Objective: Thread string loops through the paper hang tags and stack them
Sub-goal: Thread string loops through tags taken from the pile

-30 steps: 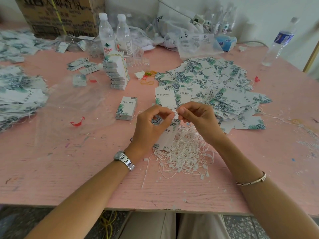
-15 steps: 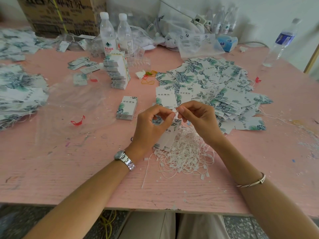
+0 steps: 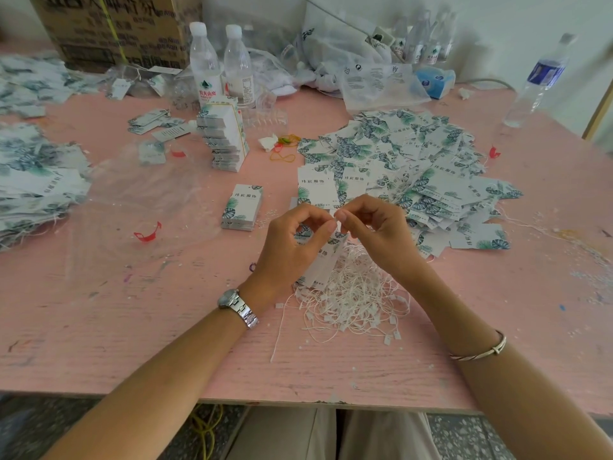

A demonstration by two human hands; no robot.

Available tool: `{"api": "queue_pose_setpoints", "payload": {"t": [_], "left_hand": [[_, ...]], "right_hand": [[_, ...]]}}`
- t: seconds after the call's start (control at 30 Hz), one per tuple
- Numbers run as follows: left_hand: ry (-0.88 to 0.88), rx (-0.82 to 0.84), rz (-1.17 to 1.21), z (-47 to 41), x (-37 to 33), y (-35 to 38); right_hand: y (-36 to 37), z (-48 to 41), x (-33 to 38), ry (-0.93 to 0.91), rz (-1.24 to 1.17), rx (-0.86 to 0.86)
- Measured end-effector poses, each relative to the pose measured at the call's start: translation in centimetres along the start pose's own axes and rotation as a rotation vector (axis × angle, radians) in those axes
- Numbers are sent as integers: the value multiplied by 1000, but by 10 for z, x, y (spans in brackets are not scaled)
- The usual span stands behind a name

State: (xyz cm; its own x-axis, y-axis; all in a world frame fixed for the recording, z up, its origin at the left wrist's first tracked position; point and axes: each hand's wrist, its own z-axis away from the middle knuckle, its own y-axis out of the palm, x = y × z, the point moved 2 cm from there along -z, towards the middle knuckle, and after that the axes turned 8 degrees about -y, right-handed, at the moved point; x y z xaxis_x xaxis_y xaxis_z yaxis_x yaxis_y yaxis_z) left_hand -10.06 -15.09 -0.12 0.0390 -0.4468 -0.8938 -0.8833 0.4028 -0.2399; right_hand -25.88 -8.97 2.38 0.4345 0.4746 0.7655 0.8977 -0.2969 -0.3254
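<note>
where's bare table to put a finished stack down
Bare table lies along the near edge, left of the left hand and nearer than the clear plastic sheet. Another patch lies right of the right hand, though speckled. Crowded: string heap and loose tag pile ahead.

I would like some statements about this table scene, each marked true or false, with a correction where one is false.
1. A metal watch is on the left wrist. True.
2. Both hands lie flat, palms down. False: the left hand and right hand are raised, pinching a string between them.
3. The left hand also holds paper tags. True.
4. The two water bottles lie on their sides. False: they stand upright.
5. A pile of white strings lies under the hands. True.
</note>
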Motion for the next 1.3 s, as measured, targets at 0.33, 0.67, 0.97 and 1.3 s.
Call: {"api": "queue_pose_setpoints", "payload": {"t": [0.33,0.67,0.97,1.3], "left_hand": [[22,-22,-50,0,1,0],[120,-65,-87,0,-1,-3],[101,-85,-83,0,-3,-3],[83,-167,-206,0,-6,-6]], "right_hand": [[3,1,0,-7,59,19],[0,1,1,55,-32,104],[2,2,-1,93,-154,94],[-6,-3,0,180,-449,-66]]}}
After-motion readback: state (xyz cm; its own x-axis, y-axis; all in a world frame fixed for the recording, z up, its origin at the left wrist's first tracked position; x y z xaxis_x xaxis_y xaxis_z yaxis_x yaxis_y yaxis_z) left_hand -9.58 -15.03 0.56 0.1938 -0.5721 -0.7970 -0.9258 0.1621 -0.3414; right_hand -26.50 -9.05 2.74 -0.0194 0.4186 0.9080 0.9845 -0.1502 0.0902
